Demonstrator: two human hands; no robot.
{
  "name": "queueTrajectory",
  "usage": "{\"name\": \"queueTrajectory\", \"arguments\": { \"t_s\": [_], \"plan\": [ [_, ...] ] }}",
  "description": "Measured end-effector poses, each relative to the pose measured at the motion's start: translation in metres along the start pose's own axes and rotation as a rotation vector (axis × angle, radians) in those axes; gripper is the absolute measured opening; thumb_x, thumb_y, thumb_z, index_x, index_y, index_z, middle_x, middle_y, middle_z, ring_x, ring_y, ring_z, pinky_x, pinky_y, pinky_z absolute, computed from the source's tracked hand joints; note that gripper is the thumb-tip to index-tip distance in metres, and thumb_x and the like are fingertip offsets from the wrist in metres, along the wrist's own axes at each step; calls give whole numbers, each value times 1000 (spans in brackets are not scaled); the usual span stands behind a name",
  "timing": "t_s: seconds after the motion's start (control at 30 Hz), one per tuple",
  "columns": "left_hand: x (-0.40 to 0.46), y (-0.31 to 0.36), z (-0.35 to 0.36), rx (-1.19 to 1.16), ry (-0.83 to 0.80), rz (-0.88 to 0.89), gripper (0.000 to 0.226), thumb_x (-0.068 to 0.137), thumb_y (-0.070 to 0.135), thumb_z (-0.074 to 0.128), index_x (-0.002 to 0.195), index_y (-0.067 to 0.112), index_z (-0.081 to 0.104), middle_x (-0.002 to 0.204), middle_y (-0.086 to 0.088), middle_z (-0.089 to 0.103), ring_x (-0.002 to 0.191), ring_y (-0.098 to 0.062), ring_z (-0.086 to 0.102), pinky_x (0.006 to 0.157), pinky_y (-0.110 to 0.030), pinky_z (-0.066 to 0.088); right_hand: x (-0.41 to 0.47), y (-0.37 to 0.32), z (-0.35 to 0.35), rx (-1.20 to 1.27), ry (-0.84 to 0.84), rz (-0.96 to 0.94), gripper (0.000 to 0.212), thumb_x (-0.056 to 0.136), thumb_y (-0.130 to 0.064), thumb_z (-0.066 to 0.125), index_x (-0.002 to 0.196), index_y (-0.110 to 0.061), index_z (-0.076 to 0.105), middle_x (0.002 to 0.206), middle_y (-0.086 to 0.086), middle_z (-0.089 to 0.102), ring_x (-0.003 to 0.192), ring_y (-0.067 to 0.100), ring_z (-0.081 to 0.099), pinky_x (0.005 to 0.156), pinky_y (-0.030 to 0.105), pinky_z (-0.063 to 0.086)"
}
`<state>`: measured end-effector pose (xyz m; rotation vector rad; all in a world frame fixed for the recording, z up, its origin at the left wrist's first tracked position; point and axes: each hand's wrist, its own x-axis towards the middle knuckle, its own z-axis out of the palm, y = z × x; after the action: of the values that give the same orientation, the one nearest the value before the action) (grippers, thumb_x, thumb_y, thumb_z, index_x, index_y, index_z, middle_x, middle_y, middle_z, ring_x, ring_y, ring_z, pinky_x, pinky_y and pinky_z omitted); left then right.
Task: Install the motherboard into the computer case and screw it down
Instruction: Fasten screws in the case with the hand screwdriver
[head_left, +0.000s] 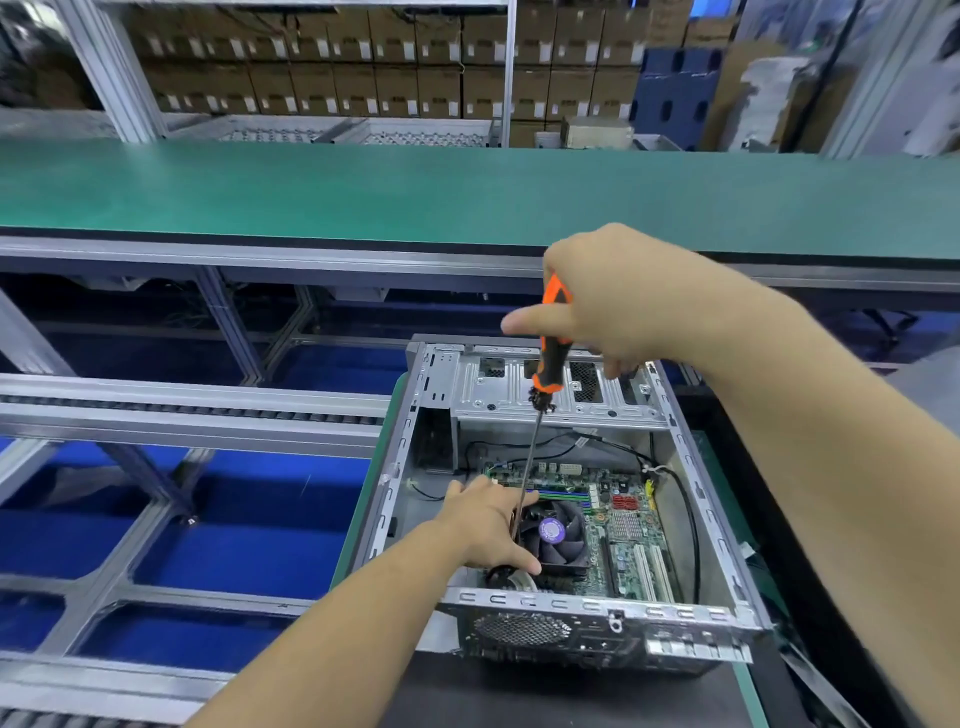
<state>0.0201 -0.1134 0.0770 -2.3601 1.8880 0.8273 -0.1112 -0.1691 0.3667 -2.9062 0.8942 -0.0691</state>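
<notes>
An open grey computer case (691, 478) lies in front of me with the green motherboard (631, 540) flat on its floor. A black fan with a purple label (553, 532) sits on the board's left part. My right hand (618, 301) grips the orange and black handle of a long screwdriver (550, 358) above the case. Its thin shaft runs down to the board's left edge. There my left hand (488, 525) rests inside the case beside the fan, fingers around the lower shaft; the tip is hidden behind them.
A black cable (688, 509) loops along the case's right wall. The drive cage (550, 389) spans the far end of the case. A green conveyor belt (415, 192) runs across behind, with a roller rail (182, 408) to the left and stacked cartons (363, 62) beyond.
</notes>
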Motion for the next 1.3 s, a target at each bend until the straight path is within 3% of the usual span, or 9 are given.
{"name": "queueTrajectory", "arguments": {
  "t_s": [0.13, 0.2, 0.4, 0.67, 0.8, 0.93, 1.07, 1.2, 1.3],
  "plan": [
    [-3, 2, -3, 1, 4, 5, 103, 67, 70, 78, 154, 40, 30, 143, -3, 50, 141, -24, 26, 113, -49, 17, 0, 7, 5, 149, -62, -157, 54, 98, -38, 64, 146, -29, 42, 131, -1, 62, 103, 19, 65, 91, 38, 52],
    [-3, 2, -2, -15, 13, 10, 103, 67, 68, 78, 154, 40, 31, 141, -3, 51, 141, -24, 26, 111, -48, 16, -4, 4, 10, 388, -120, -295, 52, 97, -13, 67, 140, -35, 49, 134, -9, 61, 119, 7, 62, 99, 33, 52],
    [-1, 0, 0, 24, 4, 15, 104, 66, 72, 76, 154, 40, 30, 133, -2, 57, 139, -24, 29, 112, -52, 21, 7, 3, 20, 333, 184, -93, 26, 81, -42, 83, 91, -26, 64, 71, -10, 65, 61, 8, 60, 57, 26, 46],
    [4, -3, 5, 54, 15, 24, 107, 63, 77, 74, 153, 40, 29, 131, -1, 58, 136, -26, 30, 108, -50, 22, 5, -14, 51, 178, 610, 162, 71, 72, -72, 74, 60, -17, 31, 54, -1, 35, 52, 16, 29, 48, 32, 23],
    [2, -2, 4, 37, 20, 28, 106, 65, 75, 74, 154, 40, 29, 135, -1, 56, 137, -25, 29, 107, -48, 19, 7, -19, 58, 118, 689, 293, 70, 77, -83, 59, 62, -22, 28, 56, -4, 38, 58, 27, 44, 49, 28, 20],
    [-2, -1, 2, 20, 18, 38, 104, 68, 73, 73, 154, 40, 27, 143, -5, 49, 141, -25, 25, 113, -50, 17, 11, -17, 61, 214, 641, 199, 55, 92, -72, 49, 71, -24, 36, 61, -5, 47, 56, 16, 47, 49, 29, 29],
    [-6, 0, 2, -49, 22, 53, 100, 71, 67, 75, 154, 39, 27, 149, -7, 39, 143, -25, 21, 116, -48, 9, 5, -10, 54, 716, 324, -5, 17, 96, -40, 64, 103, -28, 55, 89, -2, 65, 78, 18, 62, 69, 31, 53],
    [-7, -1, 3, -96, 23, 81, 103, 74, 63, 76, 157, 35, 22, 153, -7, 33, 145, -24, 18, 116, -45, 9, 1, 4, 48, 788, 93, -132, 31, 92, -22, 74, 112, -35, 55, 97, -5, 73, 89, 13, 72, 83, 35, 59],
    [-7, -3, 3, -154, 19, 107, 121, 66, 67, 79, 160, 34, 10, 158, -5, 26, 148, -22, 12, 122, -47, 9, 5, 14, 40, 835, 265, -85, 30, 89, -12, 77, 111, -19, 57, 84, 8, 71, 75, 22, 75, 74, 46, 63]
  ]
}}
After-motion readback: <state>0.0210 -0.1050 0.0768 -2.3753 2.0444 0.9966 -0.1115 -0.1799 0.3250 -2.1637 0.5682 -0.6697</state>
